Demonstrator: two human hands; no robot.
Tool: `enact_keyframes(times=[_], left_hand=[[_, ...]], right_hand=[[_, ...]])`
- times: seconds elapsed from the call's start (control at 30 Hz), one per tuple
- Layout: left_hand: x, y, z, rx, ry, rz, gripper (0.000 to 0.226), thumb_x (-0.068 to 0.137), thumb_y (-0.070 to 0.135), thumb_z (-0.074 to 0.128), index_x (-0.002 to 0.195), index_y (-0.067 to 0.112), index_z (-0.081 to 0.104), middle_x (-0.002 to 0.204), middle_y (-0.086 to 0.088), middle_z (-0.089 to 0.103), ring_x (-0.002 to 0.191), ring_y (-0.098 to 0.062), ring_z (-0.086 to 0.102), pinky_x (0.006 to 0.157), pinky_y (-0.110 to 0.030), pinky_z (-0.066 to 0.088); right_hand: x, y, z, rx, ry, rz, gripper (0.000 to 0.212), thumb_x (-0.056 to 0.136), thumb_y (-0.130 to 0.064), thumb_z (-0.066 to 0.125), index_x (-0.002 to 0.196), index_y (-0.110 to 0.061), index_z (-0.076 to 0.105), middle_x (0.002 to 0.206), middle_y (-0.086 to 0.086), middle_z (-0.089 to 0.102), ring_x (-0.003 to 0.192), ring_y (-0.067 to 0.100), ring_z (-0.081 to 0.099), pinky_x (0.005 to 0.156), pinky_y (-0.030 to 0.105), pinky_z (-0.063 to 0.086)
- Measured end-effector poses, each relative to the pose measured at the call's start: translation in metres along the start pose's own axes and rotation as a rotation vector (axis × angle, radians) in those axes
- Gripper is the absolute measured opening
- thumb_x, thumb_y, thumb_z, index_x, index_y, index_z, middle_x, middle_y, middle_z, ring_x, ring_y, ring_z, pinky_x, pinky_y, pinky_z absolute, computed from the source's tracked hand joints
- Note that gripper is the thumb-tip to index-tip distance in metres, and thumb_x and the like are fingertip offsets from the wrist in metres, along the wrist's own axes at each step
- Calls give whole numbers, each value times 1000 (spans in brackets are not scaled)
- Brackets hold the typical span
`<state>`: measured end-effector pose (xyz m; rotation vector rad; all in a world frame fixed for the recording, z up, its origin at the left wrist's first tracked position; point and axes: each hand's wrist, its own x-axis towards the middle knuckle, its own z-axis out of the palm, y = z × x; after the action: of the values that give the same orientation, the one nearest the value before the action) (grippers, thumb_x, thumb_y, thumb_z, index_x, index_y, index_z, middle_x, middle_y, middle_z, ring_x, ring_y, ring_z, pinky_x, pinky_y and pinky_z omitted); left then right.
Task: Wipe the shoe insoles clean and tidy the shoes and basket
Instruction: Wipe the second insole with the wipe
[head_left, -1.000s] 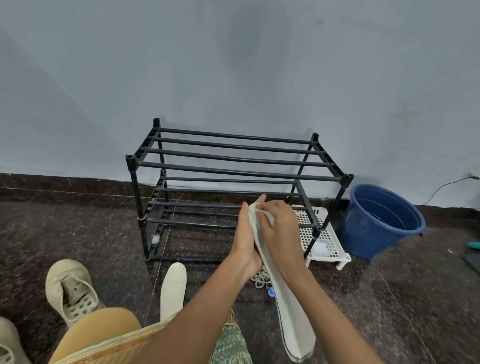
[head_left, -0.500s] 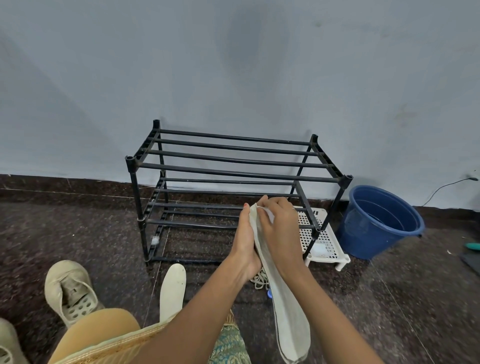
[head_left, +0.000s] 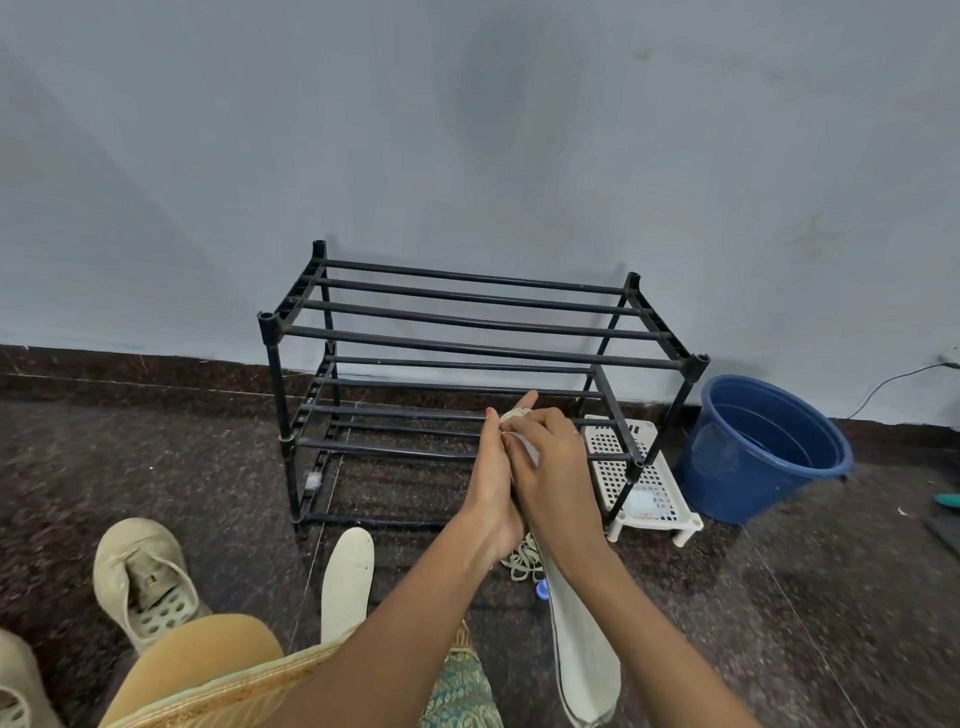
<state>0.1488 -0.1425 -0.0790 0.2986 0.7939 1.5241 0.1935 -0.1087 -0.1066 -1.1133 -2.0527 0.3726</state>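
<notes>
I hold a pale insole (head_left: 584, 660) upright in front of me, heel end down near my lap. My left hand (head_left: 491, 483) supports its back, fingers stretched up along it and thumb round the edge. My right hand (head_left: 553, 467) curls over the toe end and pinches a small white wipe (head_left: 514, 414) against it. A second insole (head_left: 347, 582) lies flat on the floor to the left. One beige shoe (head_left: 145, 577) stands further left, and part of another shoe (head_left: 13, 686) shows at the bottom left corner.
A black two-tier rack (head_left: 467, 332) stands against the wall behind my hands. A white perforated basket (head_left: 644, 483) sits on the floor at its right end, beside a blue bucket (head_left: 763, 452). Loose laces (head_left: 522, 558) and a small blue cap (head_left: 543, 590) lie under my wrists.
My right hand has slid a little up the insole toward its toe end. The left hand keeps its hold, and the insole has barely shifted.
</notes>
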Motion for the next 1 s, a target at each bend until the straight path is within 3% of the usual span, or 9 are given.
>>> enact_keyframes(times=[0.07,0.2,0.33,0.47,0.63,0.8,0.9,1.0], left_hand=[[-1,-2,0,-18,-4,29,43,101,38,23,118,18,58,122,-6,52,104,-12,55,96,-24,39],[10,-6,-11,-3,13,9,45,100,42,29,128,20,57,122,1,63,111,-12,58,94,-25,45],[17,-8,-17,-12,7,-80,50,97,51,34,118,16,62,92,-1,73,92,-14,67,73,-26,51],[17,-7,-19,33,10,-111,54,95,56,33,104,16,67,85,-5,73,83,-16,69,69,-29,51],[15,-4,-18,-12,23,-93,50,97,53,31,113,21,66,99,-4,71,96,-16,66,78,-28,52],[6,1,-11,-52,-8,-57,44,101,41,28,109,18,64,114,-5,60,109,-17,56,96,-26,41],[6,2,-11,-90,-35,-52,44,101,41,25,109,19,62,122,-6,56,108,-16,54,94,-25,41],[11,2,-15,-102,-47,-86,46,100,46,23,122,25,58,134,-9,55,116,-19,55,98,-29,41]], right_hand=[[1,-2,0,25,-4,6,19,89,-13,46,98,-15,63,99,-1,53,95,18,51,87,35,45],[5,-8,-9,24,74,11,14,88,-10,51,93,-13,64,92,-1,52,88,15,50,76,30,46],[8,-8,-11,61,105,54,16,90,-10,49,93,-12,64,88,-4,48,88,18,50,78,31,44],[8,-9,-14,56,128,75,16,90,-10,49,96,-10,64,89,-2,48,87,20,50,82,38,44],[9,-7,-12,38,85,30,17,89,-8,50,97,-11,65,91,3,55,88,22,52,81,38,44],[6,-5,-13,-85,25,-60,16,86,-4,55,96,-9,67,96,6,60,89,23,51,73,21,18],[4,-3,-12,-82,-9,-60,19,86,-2,54,96,-10,67,97,4,59,89,23,49,75,15,19],[0,-1,-9,-68,-47,-21,23,86,0,52,95,-14,67,97,-2,55,91,25,48,80,10,23]])
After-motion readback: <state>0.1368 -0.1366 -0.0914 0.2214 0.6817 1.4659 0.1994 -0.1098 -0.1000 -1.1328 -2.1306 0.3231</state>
